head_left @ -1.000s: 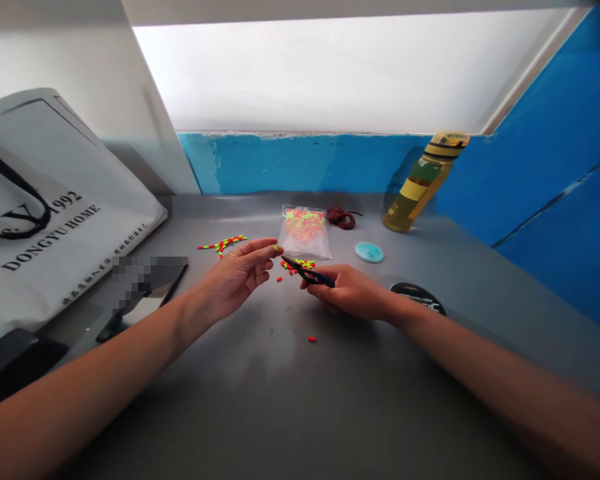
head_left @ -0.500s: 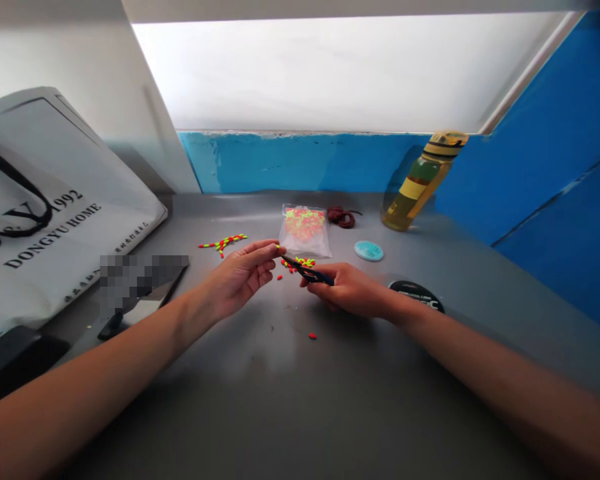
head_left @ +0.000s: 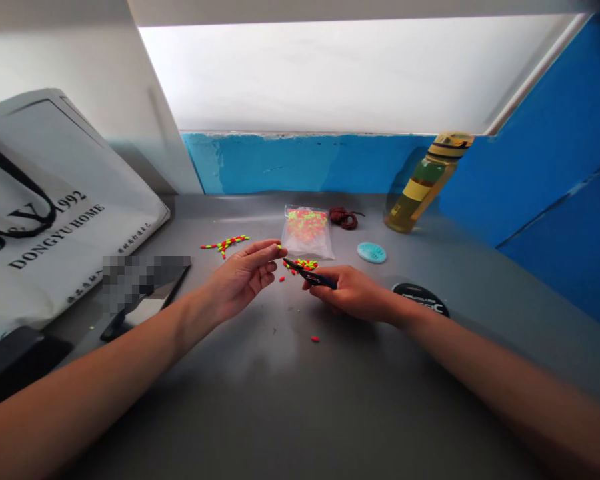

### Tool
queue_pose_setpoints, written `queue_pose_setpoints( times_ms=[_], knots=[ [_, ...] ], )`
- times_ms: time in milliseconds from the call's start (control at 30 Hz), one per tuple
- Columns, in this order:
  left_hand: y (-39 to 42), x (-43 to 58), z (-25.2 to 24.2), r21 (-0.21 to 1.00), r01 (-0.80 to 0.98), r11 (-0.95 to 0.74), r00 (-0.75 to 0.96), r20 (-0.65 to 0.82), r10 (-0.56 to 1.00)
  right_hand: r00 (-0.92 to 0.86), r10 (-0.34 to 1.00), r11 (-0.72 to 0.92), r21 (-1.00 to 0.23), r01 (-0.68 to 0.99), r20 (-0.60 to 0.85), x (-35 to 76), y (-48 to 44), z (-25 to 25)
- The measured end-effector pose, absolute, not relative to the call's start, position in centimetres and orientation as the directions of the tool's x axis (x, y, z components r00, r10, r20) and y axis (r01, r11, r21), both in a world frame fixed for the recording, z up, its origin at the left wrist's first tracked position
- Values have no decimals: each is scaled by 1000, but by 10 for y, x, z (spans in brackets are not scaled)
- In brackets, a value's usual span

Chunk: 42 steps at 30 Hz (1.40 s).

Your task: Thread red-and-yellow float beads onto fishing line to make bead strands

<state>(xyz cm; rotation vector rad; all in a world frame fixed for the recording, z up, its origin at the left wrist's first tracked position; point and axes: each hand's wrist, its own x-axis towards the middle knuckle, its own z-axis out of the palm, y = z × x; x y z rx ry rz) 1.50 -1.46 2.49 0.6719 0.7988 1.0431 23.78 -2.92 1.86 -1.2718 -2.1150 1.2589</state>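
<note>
My left hand (head_left: 243, 277) is closed in a pinch, with a tiny yellow-green bead (head_left: 280, 247) showing between thumb and forefinger. In my right hand (head_left: 350, 290) is a pair of small dark-handled pliers (head_left: 310, 275), its jaws pointing left and ending just beside the left fingertips. Whether the jaws touch the bead is too small to tell. Behind the pliers lies a pile of red and yellow-green beads (head_left: 307, 265), partly hidden by the tool. Two loose red beads lie nearer, one of them a single red bead (head_left: 315, 339) at the front.
Left stands another bead group (head_left: 225, 245). A clear bag of beads (head_left: 307, 233), dark red cord (head_left: 344, 218), turquoise disc (head_left: 371, 252), black round container (head_left: 420, 297) and bottle (head_left: 420, 190) occupy the back and right. A white bag (head_left: 65, 193) leans left, beside a phone-like object (head_left: 150, 303).
The whole view has shifted slightly, so everything sits a little further right and lower. Both hands keep nearly the same pose, the pliers' tip still close by the left fingertips.
</note>
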Motion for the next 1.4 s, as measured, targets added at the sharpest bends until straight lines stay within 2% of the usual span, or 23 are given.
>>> queue_pose_setpoints(
  times_ms=[367,1400],
  knots=[
    [-15,13,23,808,-482,339,321,-197,926,-521,842,171,-845,508,-143,238,-30,20],
    [-15,13,25,824,-462,327,308,-197,931,-516,845,182,-834,520,-138,238,-32,22]
  ],
)
